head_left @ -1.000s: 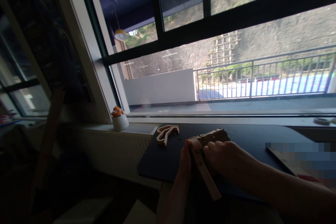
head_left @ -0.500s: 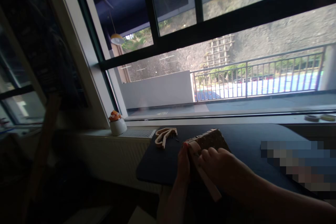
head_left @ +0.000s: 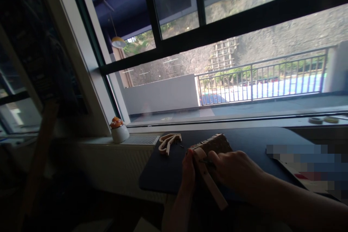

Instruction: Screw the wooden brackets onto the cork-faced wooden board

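Bright window (head_left: 174,45) behind a dark desk (head_left: 159,177). Left hand (head_left: 188,169) grips a curved wooden bracket (head_left: 213,190) against some brown block (head_left: 219,144), presumably to steady it; right hand (head_left: 235,166) pinches what looks like a thin dark tool (head_left: 207,161) over it. Second bracket (head_left: 168,149) sits beyond the left hand, probably parked clear.

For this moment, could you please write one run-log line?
left hand: holding pale wooden strip with curved end; right hand: holding thin dark item at strip; behind: rough brown block; dark table: looped pale wood
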The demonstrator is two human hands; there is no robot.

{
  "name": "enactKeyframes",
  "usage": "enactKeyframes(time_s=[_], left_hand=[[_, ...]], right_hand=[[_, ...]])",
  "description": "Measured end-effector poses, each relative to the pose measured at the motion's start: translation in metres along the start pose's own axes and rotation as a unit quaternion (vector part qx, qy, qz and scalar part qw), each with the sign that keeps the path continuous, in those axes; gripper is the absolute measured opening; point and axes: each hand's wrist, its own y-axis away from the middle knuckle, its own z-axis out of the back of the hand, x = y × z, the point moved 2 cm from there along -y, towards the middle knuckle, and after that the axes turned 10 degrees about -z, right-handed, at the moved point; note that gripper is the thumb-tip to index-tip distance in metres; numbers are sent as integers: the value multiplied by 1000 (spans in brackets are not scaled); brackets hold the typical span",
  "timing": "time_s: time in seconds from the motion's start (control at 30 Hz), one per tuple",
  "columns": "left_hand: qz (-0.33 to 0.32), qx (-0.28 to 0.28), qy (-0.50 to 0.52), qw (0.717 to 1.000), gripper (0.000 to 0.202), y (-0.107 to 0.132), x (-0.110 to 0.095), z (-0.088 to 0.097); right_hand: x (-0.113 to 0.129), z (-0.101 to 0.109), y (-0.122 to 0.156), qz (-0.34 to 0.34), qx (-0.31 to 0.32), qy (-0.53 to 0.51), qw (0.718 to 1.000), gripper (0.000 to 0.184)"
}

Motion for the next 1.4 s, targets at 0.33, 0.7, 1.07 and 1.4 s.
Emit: enactKeyframes(time_s=[0.33, 0.7, 1.07, 1.4], left_hand=[[7, -14, 4, 1000, 48, 0, 4, 4], [-2, -17, -4, 1000, 50, 1, 1, 3], [-1, -31, -14, 999, 50, 6, -4, -1], [-17, -27, -12, 999, 47, 4, -2, 2]], right_hand=[[8, -6, 1, 68, -86, 64, 992, 18], [12, -3, 2, 62, -70, 83, 992, 15], [-6, -10, 5, 13, 27, -11, 999, 20], [9, 2, 8, 112, -49, -36, 992, 21]])
